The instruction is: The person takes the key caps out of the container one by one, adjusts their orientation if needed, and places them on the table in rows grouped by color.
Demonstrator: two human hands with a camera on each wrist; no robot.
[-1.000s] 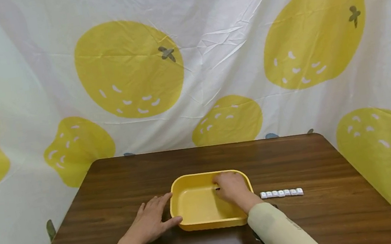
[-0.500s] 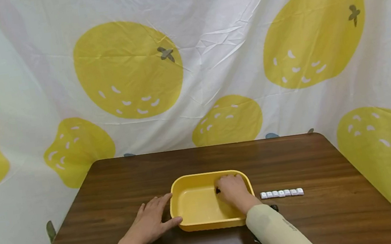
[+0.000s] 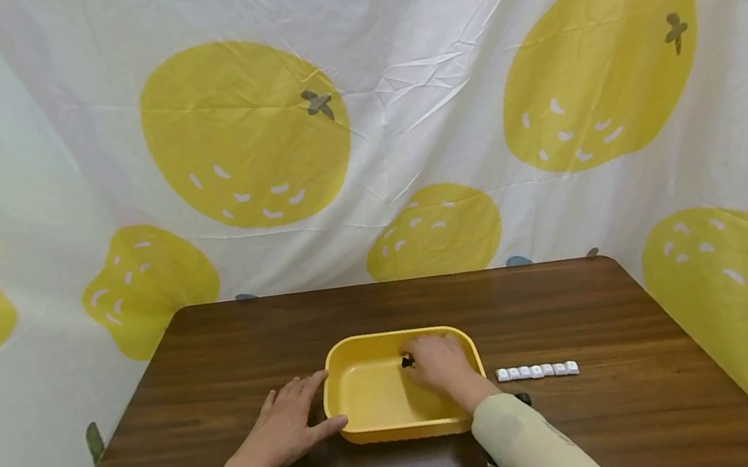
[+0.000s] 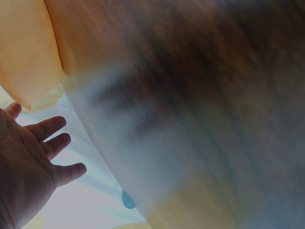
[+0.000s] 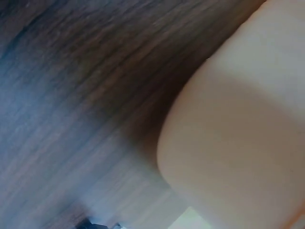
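**Small dark piece pinched inside the yellow tub**

A small dark piece (image 3: 406,361) sits in the fingertip grip of the right hand (image 3: 439,364), low inside the yellow plastic tub (image 3: 368,394) near the tabletop's (image 3: 218,351) front edge. The left hand (image 3: 287,429) lies flat, fingers relaxed, thumb against the tub's left wall, steadying it. Right of the tub, a row of white keycaps (image 3: 538,371) is lined up. Judging by this, picking from the tub is in hand; next calls for a clean lift over the rim.
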